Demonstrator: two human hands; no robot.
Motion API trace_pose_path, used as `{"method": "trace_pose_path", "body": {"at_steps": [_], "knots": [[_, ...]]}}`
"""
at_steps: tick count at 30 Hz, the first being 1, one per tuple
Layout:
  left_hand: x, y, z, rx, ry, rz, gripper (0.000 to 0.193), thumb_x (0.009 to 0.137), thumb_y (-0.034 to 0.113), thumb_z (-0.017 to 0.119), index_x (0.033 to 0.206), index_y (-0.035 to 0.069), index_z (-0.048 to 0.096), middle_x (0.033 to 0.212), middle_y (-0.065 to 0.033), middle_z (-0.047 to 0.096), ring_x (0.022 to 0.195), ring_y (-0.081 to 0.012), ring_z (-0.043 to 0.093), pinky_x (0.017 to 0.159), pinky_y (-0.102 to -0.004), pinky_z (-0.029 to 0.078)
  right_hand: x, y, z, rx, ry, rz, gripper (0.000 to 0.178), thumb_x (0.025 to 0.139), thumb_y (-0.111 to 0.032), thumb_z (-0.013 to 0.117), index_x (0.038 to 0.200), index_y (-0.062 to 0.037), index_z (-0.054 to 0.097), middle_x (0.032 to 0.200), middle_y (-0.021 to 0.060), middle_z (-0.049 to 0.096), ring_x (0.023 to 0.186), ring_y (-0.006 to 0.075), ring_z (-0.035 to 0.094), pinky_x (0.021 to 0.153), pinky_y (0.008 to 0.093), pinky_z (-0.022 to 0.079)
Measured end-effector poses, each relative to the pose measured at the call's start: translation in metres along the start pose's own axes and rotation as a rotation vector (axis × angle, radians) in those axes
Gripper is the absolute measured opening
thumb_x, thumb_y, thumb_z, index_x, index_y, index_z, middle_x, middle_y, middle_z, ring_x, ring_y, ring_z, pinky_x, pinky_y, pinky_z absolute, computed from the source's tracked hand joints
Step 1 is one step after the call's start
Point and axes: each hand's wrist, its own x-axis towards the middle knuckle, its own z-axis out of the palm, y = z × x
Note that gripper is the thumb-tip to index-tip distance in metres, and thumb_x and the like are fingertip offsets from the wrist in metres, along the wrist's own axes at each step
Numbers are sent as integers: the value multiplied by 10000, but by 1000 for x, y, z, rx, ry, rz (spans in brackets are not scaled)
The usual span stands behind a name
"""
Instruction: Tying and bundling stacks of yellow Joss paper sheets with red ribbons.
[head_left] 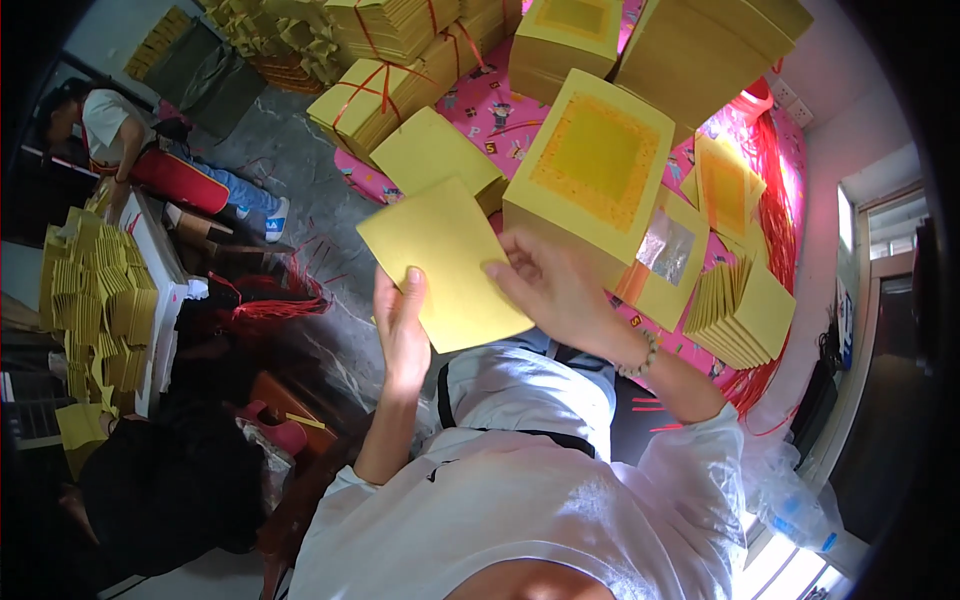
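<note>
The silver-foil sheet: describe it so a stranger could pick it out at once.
Start at the pink patterned cloth under the yellow paper stacks. Beside the tall stack with the gold square lies a yellow sheet with a silver foil patch, just beyond the right hand. It alone shines silver; its neighbours show gold or plain yellow.

1. We raise our left hand (402,325) from a bare forearm that comes up from the lower edge; its fingers point upward, thumb pressed forward in a pinch.
2. Our right hand (548,285) reaches leftward, fingers curled and closed in a pinch; a bead bracelet rings that wrist; the white sleeve covers the upper arm.
</note>
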Motion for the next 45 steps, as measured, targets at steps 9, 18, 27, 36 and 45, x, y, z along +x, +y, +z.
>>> {"method": "trace_pose_path", "body": {"at_steps": [9, 18, 27, 36, 45], "knots": [[84, 9, -45, -61, 178, 76, 474, 974, 392, 432, 1242, 2, 424, 1089, -132, 555, 855, -189, 615, 677, -296, 516, 169, 5, -34, -304, -261, -21, 282, 895, -255, 582, 887, 26, 597, 687, -6, 538, 608, 69, 489, 523, 257, 398], [142, -30, -40, 266, 265, -61, 470, 886, 281, 628, 1207, 19, 405, 963, -71, 537, 764, -119, 558, 613, -243, 473, 233, 59, -5, -420, -393, 220, 306, 849, -271, 622, 802, 31, 622, 706, 44, 581, 618, 122, 524, 526, 304, 418], [150, -74, -47, 339, 296, 9, 577, 799, 164, 736, 1233, 2, 391, 1007, -85, 534, 788, -114, 555, 595, -231, 476, 236, 70, -4, -545, -398, 283, 314, 850, -284, 609, 916, 22, 594, 763, 59, 597, 689, 131, 542, 570, 312, 430], [144, -76, -45, 292, 261, 18, 547, 831, 180, 706, 1240, 1, 390, 1018, -90, 543, 793, -122, 565, 646, -243, 489, 228, 55, -9, -475, -429, 257, 302, 851, -231, 574, 821, 70, 564, 756, 119, 600, 691, 189, 560, 591, 374, 439], [145, -74, -48, 156, 216, -74, 493, 875, 169, 648, 1235, -3, 358, 1065, -107, 489, 879, -142, 545, 671, -265, 522, 227, 53, -9, -541, -502, 336, 354, 852, -299, 591, 995, 25, 581, 863, 87, 602, 766, 166, 537, 632, 342, 434]]}}
